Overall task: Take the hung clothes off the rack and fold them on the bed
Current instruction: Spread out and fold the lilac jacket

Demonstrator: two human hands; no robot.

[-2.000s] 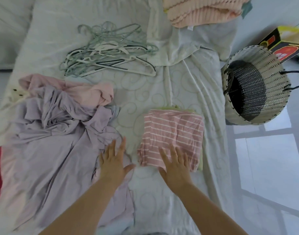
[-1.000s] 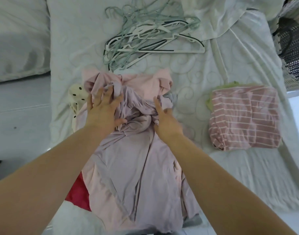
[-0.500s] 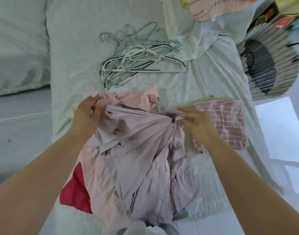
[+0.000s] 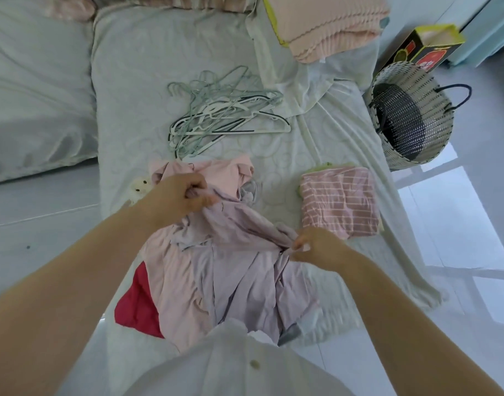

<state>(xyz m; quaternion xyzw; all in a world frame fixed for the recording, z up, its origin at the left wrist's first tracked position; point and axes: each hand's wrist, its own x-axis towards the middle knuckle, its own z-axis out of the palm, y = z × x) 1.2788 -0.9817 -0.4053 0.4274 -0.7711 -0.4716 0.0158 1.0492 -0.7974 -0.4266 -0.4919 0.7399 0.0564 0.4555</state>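
A crumpled lilac garment lies on the pale bed sheet, draped toward the near edge. My left hand pinches its upper left part, lifted a little. My right hand pinches its right edge, lower down. Under it lie a pale pink garment and a red one. A folded pink striped garment rests to the right on something yellow-green.
A tangle of empty hangers lies further up the bed. A folded peach knit sits at the far right corner. A woven basket and a yellow-black box stand on the floor right of the bed. Pillow at left.
Both hands left the striped pile, went to the lilac garment and gripped it. Since half a second ago my right hand has dropped lower and nearer, still holding the cloth's edge.
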